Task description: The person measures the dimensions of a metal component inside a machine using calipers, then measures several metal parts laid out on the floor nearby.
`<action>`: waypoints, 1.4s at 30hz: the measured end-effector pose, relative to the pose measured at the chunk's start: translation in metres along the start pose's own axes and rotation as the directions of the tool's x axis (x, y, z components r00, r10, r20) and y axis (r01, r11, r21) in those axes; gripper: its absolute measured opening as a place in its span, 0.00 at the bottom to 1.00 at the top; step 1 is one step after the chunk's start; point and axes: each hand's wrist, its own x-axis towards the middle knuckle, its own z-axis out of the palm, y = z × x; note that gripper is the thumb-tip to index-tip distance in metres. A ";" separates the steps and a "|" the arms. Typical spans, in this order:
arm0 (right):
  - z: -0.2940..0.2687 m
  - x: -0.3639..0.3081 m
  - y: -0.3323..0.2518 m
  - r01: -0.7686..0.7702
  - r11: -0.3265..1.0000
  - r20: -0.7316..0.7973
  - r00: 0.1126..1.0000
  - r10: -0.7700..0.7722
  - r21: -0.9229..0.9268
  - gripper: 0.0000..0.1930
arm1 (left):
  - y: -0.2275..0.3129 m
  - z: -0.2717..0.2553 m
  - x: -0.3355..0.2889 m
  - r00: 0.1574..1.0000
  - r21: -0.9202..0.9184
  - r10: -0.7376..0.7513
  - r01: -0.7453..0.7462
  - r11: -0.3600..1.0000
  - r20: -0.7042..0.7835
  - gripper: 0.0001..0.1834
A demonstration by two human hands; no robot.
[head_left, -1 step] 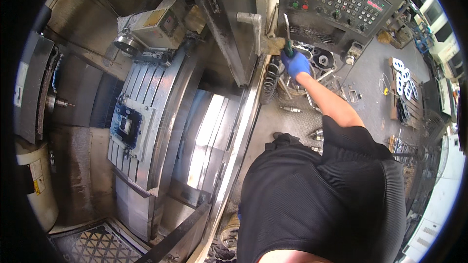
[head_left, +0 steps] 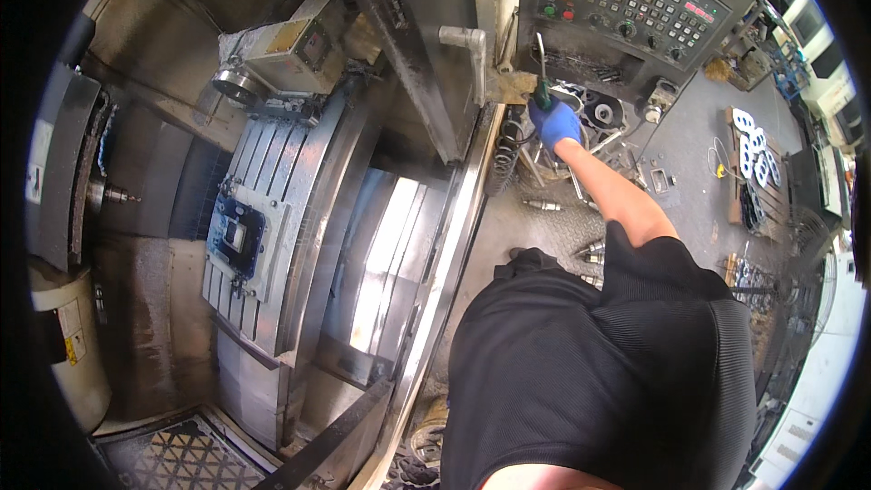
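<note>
In a blue glove, my right hand [head_left: 555, 122] is closed round an air blow gun [head_left: 543, 91] with a dark green body. Its thin silver nozzle [head_left: 541, 47] points up and away from me. A black coiled hose [head_left: 504, 161] hangs beside the hand, by the machine's door edge. Just beyond the hand lies a cluttered stand with a round metal part [head_left: 602, 112] on it. My left hand does not show. Inside the machine on the left, a dark blue-black workpiece [head_left: 238, 236] sits on a light plate on the slotted table [head_left: 259, 150].
A control panel [head_left: 635, 9] with a red button stands beyond my hand. The spindle with its cutting tool [head_left: 118, 195] is at the far left. Metal tool holders [head_left: 543, 206] lie on the floor near my feet. White flat parts [head_left: 751, 141] rest on a pallet at right.
My right hand has shifted slightly to the right and nearer to me, carrying the air blow gun. The workpiece and the machine table stay as they were.
</note>
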 end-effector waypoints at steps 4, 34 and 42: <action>0.018 0.061 0.054 -0.005 0.997 -0.118 0.993 0.014 0.078 0.22 | 0.005 0.031 -0.013 0.999 0.039 -0.010 0.012 0.999 -0.053 0.36; 0.055 0.192 0.217 0.231 0.924 0.241 0.957 -0.160 -0.303 0.25 | 0.192 0.299 0.029 0.952 0.291 0.175 -0.247 0.924 0.252 0.41; -0.218 0.095 -0.050 -0.075 0.496 0.275 0.898 -0.343 0.865 0.22 | 0.297 0.415 -0.002 0.863 0.263 0.305 -0.428 0.865 0.402 0.43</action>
